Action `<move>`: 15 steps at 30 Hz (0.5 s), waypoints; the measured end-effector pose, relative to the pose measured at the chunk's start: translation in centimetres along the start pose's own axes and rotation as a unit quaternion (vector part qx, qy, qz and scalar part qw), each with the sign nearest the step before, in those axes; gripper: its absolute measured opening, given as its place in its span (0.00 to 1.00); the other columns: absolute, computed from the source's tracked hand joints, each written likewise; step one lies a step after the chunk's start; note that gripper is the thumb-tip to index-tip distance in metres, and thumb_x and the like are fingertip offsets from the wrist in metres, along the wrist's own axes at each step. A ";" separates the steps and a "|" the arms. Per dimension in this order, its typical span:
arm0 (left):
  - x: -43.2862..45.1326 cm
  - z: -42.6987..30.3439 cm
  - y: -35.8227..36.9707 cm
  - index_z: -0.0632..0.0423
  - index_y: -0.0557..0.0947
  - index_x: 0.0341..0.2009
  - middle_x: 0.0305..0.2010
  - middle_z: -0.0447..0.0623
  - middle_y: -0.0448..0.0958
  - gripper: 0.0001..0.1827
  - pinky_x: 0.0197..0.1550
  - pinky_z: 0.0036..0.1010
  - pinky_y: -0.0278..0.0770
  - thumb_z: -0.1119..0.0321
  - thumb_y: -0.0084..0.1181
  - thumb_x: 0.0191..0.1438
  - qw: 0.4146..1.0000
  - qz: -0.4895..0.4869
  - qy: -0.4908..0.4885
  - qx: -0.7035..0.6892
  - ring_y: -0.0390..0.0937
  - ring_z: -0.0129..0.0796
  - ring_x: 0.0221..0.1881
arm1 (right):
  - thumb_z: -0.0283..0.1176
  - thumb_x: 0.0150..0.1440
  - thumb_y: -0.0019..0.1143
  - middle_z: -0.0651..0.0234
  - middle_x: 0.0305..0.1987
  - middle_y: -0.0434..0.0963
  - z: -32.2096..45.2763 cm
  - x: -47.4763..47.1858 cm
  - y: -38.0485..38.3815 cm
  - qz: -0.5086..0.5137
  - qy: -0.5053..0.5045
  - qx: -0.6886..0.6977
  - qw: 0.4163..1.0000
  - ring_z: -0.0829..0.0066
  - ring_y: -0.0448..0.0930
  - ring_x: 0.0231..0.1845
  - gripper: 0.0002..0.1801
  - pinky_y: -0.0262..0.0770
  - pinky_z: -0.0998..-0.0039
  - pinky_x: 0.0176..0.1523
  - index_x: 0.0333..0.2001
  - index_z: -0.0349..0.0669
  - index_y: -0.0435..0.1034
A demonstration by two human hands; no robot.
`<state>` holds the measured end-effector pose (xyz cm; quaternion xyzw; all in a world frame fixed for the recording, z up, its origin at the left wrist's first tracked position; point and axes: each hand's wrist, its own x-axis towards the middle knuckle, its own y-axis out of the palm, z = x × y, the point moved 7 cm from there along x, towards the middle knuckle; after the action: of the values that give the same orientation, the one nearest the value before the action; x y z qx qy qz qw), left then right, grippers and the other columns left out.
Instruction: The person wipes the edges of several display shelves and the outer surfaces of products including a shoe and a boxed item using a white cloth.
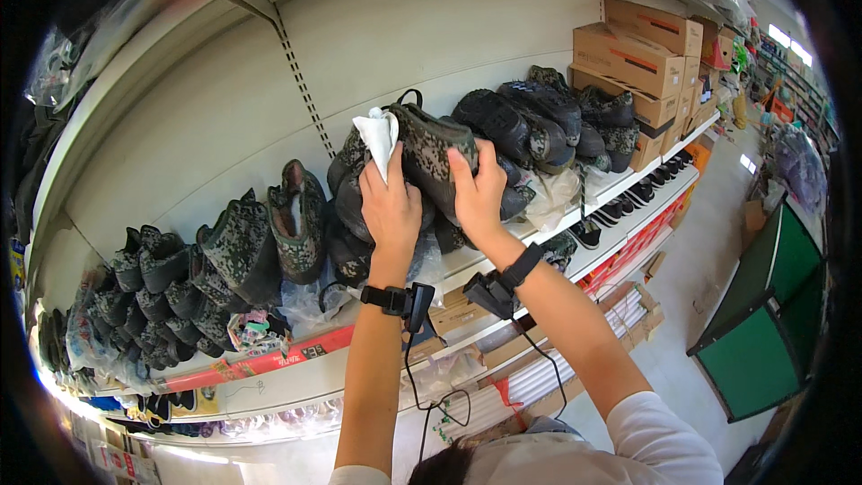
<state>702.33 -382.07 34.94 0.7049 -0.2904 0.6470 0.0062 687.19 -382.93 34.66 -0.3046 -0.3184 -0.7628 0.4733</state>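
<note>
My right hand [480, 192] grips a camouflage-print shoe [431, 145] by its heel end, thumb on the near side. In my left hand [390, 209] is a crumpled white cloth or tissue [378, 137], pinched by the fingers and pointing upward beside the shoe. The left fingertips come close to the shoe's side; whether they touch it is hard to tell. Both hands are above a shelf of similar shoes. Just left of my left hand, another camouflage shoe [296, 225] leans upright with its opening showing.
Piled camouflage shoes [158, 296] fill the shelf's left part. Dark-soled shoes [518, 118] and stacked cardboard boxes [630, 57] are at the right. Lower shelves hold black shoes [626, 205] and white tubes [539, 377]. A green panelled object [751, 357] stands on the floor. Cables hang from both wrist straps.
</note>
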 end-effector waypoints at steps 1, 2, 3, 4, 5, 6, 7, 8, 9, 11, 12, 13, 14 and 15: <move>0.4 0.1 0.0 0.49 0.70 0.58 0.44 0.60 0.67 0.35 0.41 0.43 0.70 0.76 0.57 0.40 1.000 0.000 0.008 -0.017 0.67 0.58 0.44 | 0.34 0.57 0.56 0.54 0.29 0.77 -0.6 -0.7 0.4 -0.002 0.010 0.004 1.000 0.63 0.78 0.28 0.15 0.73 0.68 0.35 0.41 0.32 0.66; 0.5 0.5 -0.2 0.50 0.71 0.57 0.44 0.59 0.67 0.34 0.41 0.43 0.70 0.77 0.56 0.40 1.000 -0.009 0.005 -0.021 0.67 0.57 0.44 | 0.34 0.57 0.56 0.54 0.29 0.77 -1.2 -0.7 1.0 0.001 0.009 0.003 1.000 0.63 0.78 0.28 0.15 0.73 0.68 0.35 0.41 0.32 0.66; 0.6 0.5 -0.2 0.50 0.71 0.57 0.44 0.59 0.67 0.34 0.41 0.43 0.70 0.77 0.56 0.40 1.000 -0.010 0.001 -0.023 0.67 0.57 0.44 | 0.33 0.57 0.56 0.54 0.29 0.77 -1.6 -0.6 1.0 -0.016 0.010 0.003 1.000 0.64 0.78 0.28 0.15 0.73 0.68 0.35 0.41 0.32 0.66; 0.6 0.3 -0.1 0.50 0.71 0.57 0.44 0.59 0.67 0.33 0.41 0.43 0.71 0.77 0.55 0.40 1.000 0.006 0.007 -0.027 0.67 0.57 0.44 | 0.33 0.57 0.56 0.55 0.29 0.77 -2.1 -0.6 0.8 -0.033 0.013 0.004 0.999 0.65 0.78 0.28 0.15 0.73 0.68 0.35 0.41 0.32 0.66; 0.5 0.0 0.4 0.50 0.72 0.56 0.44 0.60 0.67 0.33 0.41 0.44 0.71 0.77 0.55 0.40 0.999 0.023 0.012 -0.032 0.67 0.57 0.44 | 0.34 0.58 0.55 0.53 0.32 0.77 -2.5 -0.7 1.0 -0.018 0.014 -0.006 1.000 0.60 0.79 0.32 0.15 0.73 0.65 0.38 0.42 0.33 0.67; -0.4 -1.1 2.0 0.53 0.72 0.55 0.43 0.60 0.67 0.31 0.41 0.43 0.73 0.78 0.55 0.40 0.998 0.045 0.041 -0.030 0.67 0.56 0.44 | 0.34 0.58 0.54 0.53 0.34 0.77 -3.2 -1.7 0.8 -0.005 -0.030 -0.068 0.997 0.57 0.79 0.34 0.15 0.73 0.63 0.40 0.42 0.34 0.67; -1.2 -0.9 2.6 0.56 0.71 0.54 0.43 0.61 0.67 0.30 0.40 0.42 0.74 0.76 0.55 0.41 0.998 0.033 0.037 -0.030 0.68 0.57 0.44 | 0.35 0.58 0.54 0.52 0.37 0.77 -3.4 -1.9 0.9 0.010 -0.078 -0.125 0.989 0.54 0.79 0.37 0.15 0.72 0.61 0.42 0.43 0.35 0.67; -2.2 -0.4 2.9 0.57 0.71 0.54 0.43 0.61 0.68 0.30 0.40 0.42 0.74 0.76 0.56 0.41 0.998 0.032 0.043 -0.022 0.68 0.57 0.44 | 0.35 0.57 0.54 0.50 0.41 0.76 -4.5 -2.2 1.1 0.028 -0.058 -0.111 0.992 0.49 0.77 0.40 0.18 0.72 0.58 0.44 0.46 0.35 0.66; -2.7 -0.5 2.8 0.58 0.71 0.53 0.43 0.62 0.68 0.29 0.40 0.42 0.75 0.75 0.56 0.42 0.998 0.032 0.047 -0.015 0.69 0.58 0.44 | 0.35 0.55 0.54 0.50 0.42 0.76 -3.6 -3.7 1.2 0.014 -0.120 -0.085 0.989 0.48 0.76 0.41 0.21 0.72 0.60 0.45 0.50 0.35 0.66; -2.7 -0.5 2.5 0.57 0.72 0.53 0.45 0.62 0.69 0.27 0.39 0.42 0.75 0.73 0.56 0.43 0.998 0.024 0.053 -0.021 0.70 0.58 0.44 | 0.34 0.53 0.55 0.50 0.45 0.75 -4.5 -3.8 1.2 0.043 -0.075 -0.044 0.995 0.46 0.75 0.45 0.24 0.72 0.60 0.47 0.53 0.37 0.66; -2.3 -0.5 2.6 0.55 0.72 0.53 0.46 0.63 0.69 0.26 0.42 0.43 0.74 0.71 0.55 0.45 0.995 0.067 -0.001 -0.073 0.70 0.58 0.46 | 0.34 0.52 0.55 0.50 0.47 0.75 -5.2 -4.0 0.6 0.065 -0.043 -0.090 0.993 0.46 0.74 0.47 0.24 0.71 0.59 0.49 0.53 0.37 0.67; -1.9 -0.1 2.3 0.53 0.72 0.55 0.47 0.63 0.69 0.26 0.46 0.44 0.71 0.70 0.54 0.47 0.993 0.070 -0.021 -0.090 0.70 0.58 0.46 | 0.33 0.51 0.56 0.50 0.49 0.74 -5.2 -3.0 1.1 0.087 -0.025 -0.119 0.989 0.46 0.73 0.50 0.24 0.70 0.59 0.51 0.53 0.38 0.67; -1.9 0.6 1.5 0.54 0.72 0.55 0.48 0.64 0.69 0.27 0.47 0.44 0.70 0.69 0.55 0.47 0.991 0.066 -0.043 -0.104 0.69 0.60 0.47 | 0.32 0.50 0.57 0.49 0.50 0.73 -4.7 -2.8 0.4 0.099 -0.001 -0.076 0.992 0.46 0.72 0.51 0.25 0.68 0.57 0.54 0.52 0.38 0.68; -2.2 0.3 1.8 0.54 0.71 0.55 0.48 0.65 0.69 0.27 0.49 0.44 0.69 0.69 0.55 0.47 0.986 0.077 -0.059 -0.137 0.68 0.61 0.47 | 0.32 0.51 0.57 0.49 0.51 0.73 -4.5 -3.0 0.9 0.102 -0.032 -0.123 0.987 0.46 0.71 0.51 0.25 0.66 0.57 0.55 0.53 0.39 0.67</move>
<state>701.83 -382.76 32.24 0.7100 -0.4297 0.5568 0.0351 688.42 -385.12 29.80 -0.4161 -0.2043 -0.7335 0.4970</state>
